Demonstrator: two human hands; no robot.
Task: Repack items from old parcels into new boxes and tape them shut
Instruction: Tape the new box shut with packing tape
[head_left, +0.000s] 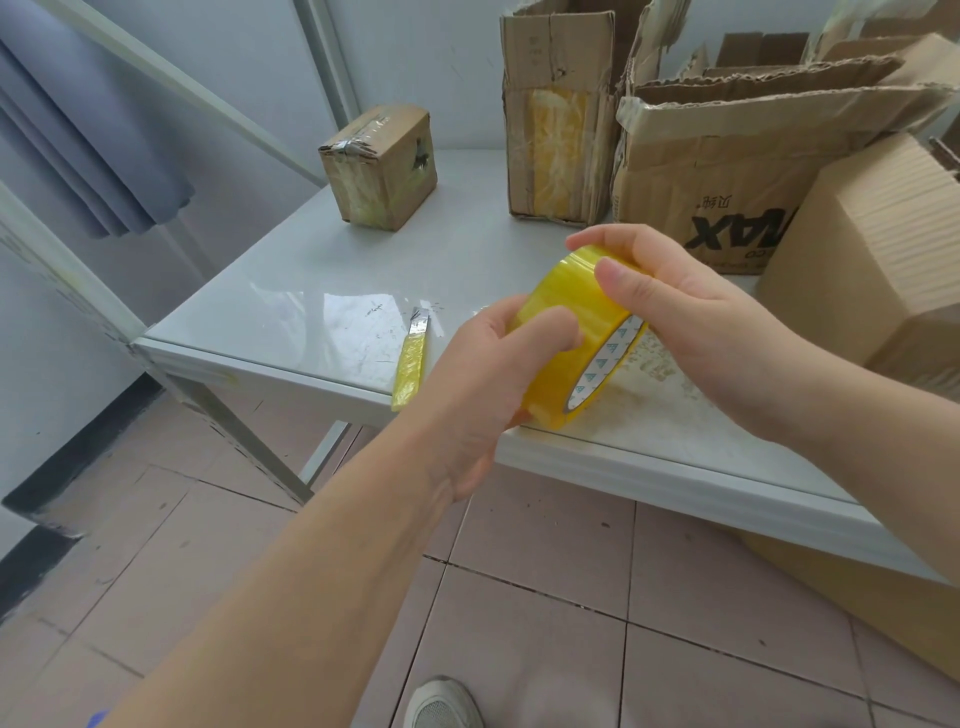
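A roll of yellow packing tape (569, 332) is held just above the front edge of the white table (291, 291). My left hand (488, 374) grips its lower left side, thumb across the outer face. My right hand (675, 306) holds the top and right side, thumb pressed on the tape surface. A plain new cardboard box (862, 270) stands at the right, partly behind my right wrist. A small taped parcel (382, 166) sits at the table's back left.
A yellow utility knife (413, 358) lies by the front edge, left of my hands. A tall torn box (558, 114) and a wide open box marked "MAX" (727, 171) stand at the back. Flat cardboard (857, 597) leans under the table. My shoe (441, 701) is on the tiled floor.
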